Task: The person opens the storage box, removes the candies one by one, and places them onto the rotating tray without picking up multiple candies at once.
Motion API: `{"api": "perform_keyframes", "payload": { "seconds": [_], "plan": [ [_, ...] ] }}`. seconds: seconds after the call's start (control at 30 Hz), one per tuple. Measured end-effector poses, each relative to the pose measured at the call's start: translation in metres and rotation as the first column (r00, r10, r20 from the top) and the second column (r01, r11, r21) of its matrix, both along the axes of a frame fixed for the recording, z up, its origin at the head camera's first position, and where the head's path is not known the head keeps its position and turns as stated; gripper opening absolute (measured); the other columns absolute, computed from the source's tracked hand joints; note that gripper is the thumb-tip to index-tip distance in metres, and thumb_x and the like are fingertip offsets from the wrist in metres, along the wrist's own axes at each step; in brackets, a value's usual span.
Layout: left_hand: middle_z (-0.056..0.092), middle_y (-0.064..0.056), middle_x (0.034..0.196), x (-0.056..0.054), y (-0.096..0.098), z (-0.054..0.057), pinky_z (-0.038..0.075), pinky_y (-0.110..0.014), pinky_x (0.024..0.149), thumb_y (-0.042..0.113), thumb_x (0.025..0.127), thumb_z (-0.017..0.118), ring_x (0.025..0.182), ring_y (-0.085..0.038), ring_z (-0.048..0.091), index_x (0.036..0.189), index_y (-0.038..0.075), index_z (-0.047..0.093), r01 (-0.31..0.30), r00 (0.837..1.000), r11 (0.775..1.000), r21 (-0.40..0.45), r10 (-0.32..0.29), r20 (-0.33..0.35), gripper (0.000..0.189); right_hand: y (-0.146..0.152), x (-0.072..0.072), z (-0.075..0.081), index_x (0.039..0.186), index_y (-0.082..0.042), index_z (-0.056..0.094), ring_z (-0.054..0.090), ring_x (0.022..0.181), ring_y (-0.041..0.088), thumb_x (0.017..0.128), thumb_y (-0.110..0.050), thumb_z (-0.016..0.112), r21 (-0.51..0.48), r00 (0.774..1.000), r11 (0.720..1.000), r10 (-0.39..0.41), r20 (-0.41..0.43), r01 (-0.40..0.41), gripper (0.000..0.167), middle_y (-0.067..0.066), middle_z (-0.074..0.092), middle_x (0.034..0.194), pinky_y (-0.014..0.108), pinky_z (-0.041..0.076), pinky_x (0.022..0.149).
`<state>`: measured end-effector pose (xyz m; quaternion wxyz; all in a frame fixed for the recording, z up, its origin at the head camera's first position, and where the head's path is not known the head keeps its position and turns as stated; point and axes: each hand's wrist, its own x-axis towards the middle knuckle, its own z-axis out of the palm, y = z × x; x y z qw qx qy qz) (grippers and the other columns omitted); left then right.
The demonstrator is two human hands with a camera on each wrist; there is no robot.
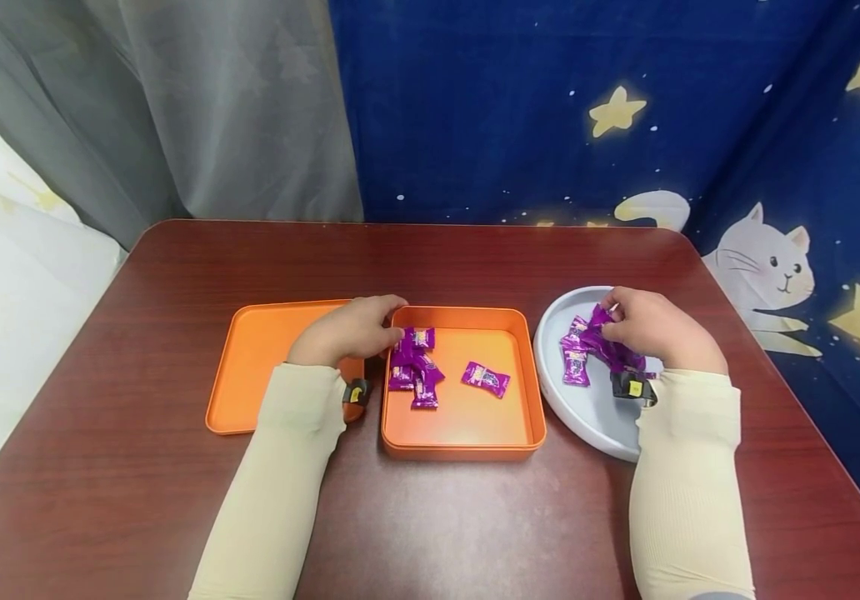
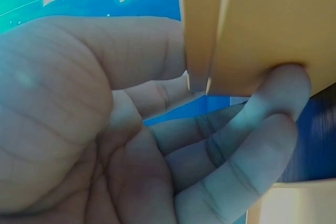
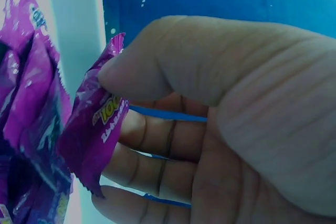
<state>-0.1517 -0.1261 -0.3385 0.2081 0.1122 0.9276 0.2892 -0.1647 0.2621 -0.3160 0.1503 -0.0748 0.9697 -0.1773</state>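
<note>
My left hand (image 1: 351, 332) grips the left wall of an orange box (image 1: 463, 452); the left wrist view shows the thumb and curled fingertips (image 2: 286, 85) against its outside. Inside the box, several purple-wrapped candies (image 1: 415, 367) are heaped along the left side, and a single candy (image 1: 486, 379) lies apart near the middle. Over a pale round plate (image 1: 583, 421) on the right, my right hand (image 1: 658, 329) pinches one wrapped candy (image 3: 94, 124) between thumb and fingers. More purple candies (image 1: 576, 367) are piled on that plate beside the hand, which partly hides them.
A flat orange lid (image 1: 261, 358) lies left of the box, partly behind the left forearm. The reddish-brown table (image 1: 400, 533) carries everything. Behind it hang a grey curtain (image 1: 250, 108) and a blue curtain (image 1: 475, 108) with stars and a cat.
</note>
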Motion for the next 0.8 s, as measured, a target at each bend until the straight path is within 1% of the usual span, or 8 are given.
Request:
{"api": "perform_keyframes", "payload": {
  "seconds": [0.13,0.37,0.53,0.8],
  "plan": [
    [0.054,-0.014,0.134,0.0002,-0.0003,0.0006,0.046,-0.047,0.101,0.019,0.1,0.059,0.108,-0.029,0.055,0.147,0.009,0.044,0.003,1.0,1.0,-0.005,-0.003,-0.003,0.051,0.0015,-0.0009,-0.0031,0.127,0.0,0.057,0.059,0.091,0.034,0.089,-0.017,0.068,-0.002,1.0,1.0,-0.007,0.026,0.007,0.043,0.019,0.063,0.103,0.046,0.055,0.073],
    [0.053,-0.014,0.135,0.0004,-0.0004,0.002,0.046,-0.047,0.102,0.02,0.1,0.059,0.109,-0.028,0.054,0.148,0.009,0.044,0.01,1.0,1.0,-0.012,-0.01,-0.005,0.051,0.003,-0.0013,-0.0022,0.127,0.002,0.057,0.059,0.092,0.036,0.089,-0.016,0.069,-0.005,0.999,1.0,0.005,0.049,-0.005,0.043,0.022,0.062,0.106,0.048,0.054,0.073],
    [0.055,-0.013,0.131,0.0007,-0.0009,0.0024,0.048,-0.045,0.098,0.02,0.1,0.058,0.105,-0.028,0.055,0.148,0.009,0.044,0.006,1.0,1.0,-0.013,-0.006,-0.001,0.051,0.0036,-0.0003,-0.0014,0.126,0.001,0.057,0.059,0.09,0.034,0.089,-0.015,0.068,0.005,0.999,1.0,0.007,0.036,-0.007,0.042,0.019,0.063,0.102,0.048,0.053,0.073],
    [0.054,-0.013,0.134,0.0009,-0.0009,0.0029,0.047,-0.046,0.101,0.021,0.1,0.058,0.108,-0.028,0.054,0.148,0.009,0.043,0.009,1.0,1.0,-0.013,-0.009,0.0,0.051,0.0046,0.0007,-0.0001,0.119,-0.001,0.06,0.058,0.084,0.03,0.09,-0.015,0.068,0.021,0.999,1.0,0.018,0.032,-0.018,0.034,0.014,0.065,0.095,0.041,0.052,0.068]
  ]
}}
